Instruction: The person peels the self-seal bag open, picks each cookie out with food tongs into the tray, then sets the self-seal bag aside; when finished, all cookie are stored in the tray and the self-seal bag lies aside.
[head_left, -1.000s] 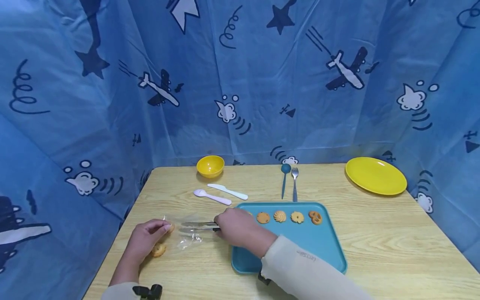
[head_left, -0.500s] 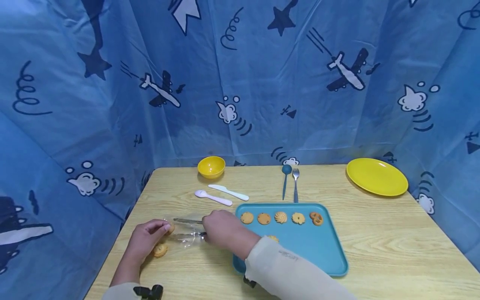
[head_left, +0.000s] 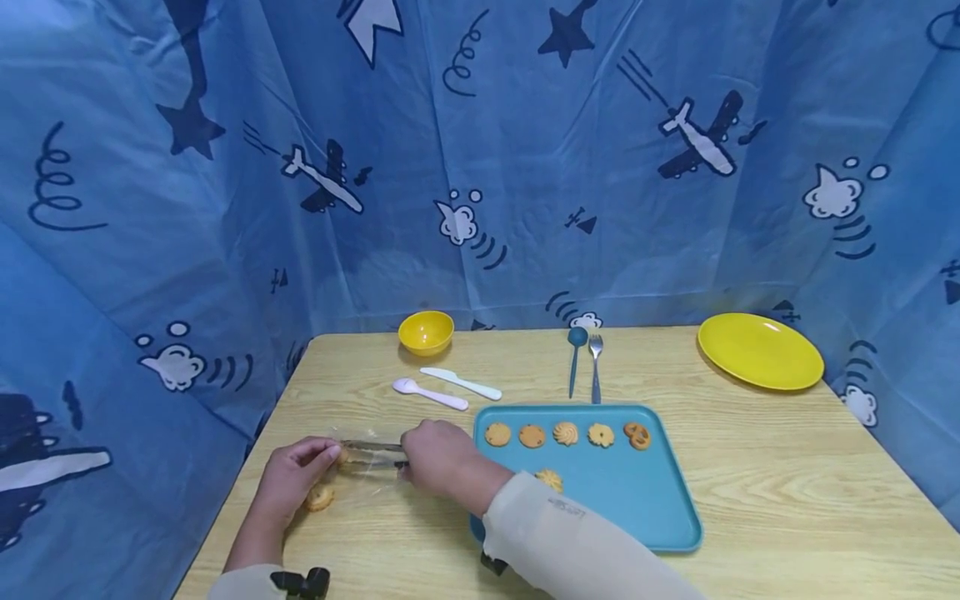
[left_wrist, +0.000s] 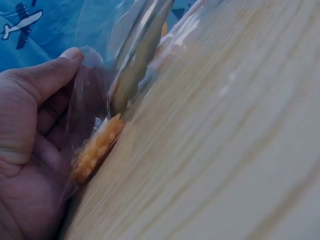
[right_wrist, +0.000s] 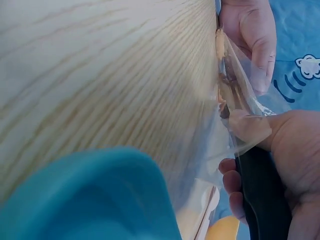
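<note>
My left hand (head_left: 292, 479) pinches the edge of a clear plastic bag (head_left: 367, 493) between thumb and fingers, low over the table's left side. A ridged golden cookie (left_wrist: 97, 150) lies in the bag by my left palm, and another cookie shows at my left fingertips in the head view. My right hand (head_left: 442, 462) grips a pair of tongs by the black handle (right_wrist: 262, 190). The metal arms of the tongs (head_left: 372, 447) reach into the bag, their tips close to my left fingertips. In the left wrist view, a tip is right at the ridged cookie.
Right of the bag, a teal tray (head_left: 622, 512) holds several cookies and a pretzel (head_left: 637, 435). Behind lie a lilac spoon (head_left: 431, 393), a white knife (head_left: 461, 383), a teal spoon (head_left: 575, 358) and a fork (head_left: 596, 371). A yellow bowl (head_left: 426, 333) and yellow plate (head_left: 761, 352) stand at the back.
My right hand has moved left, taking the tongs deeper into the bag; their arms spread, then drew closer together. More of the tray's cookies show. My left hand has stayed in place.
</note>
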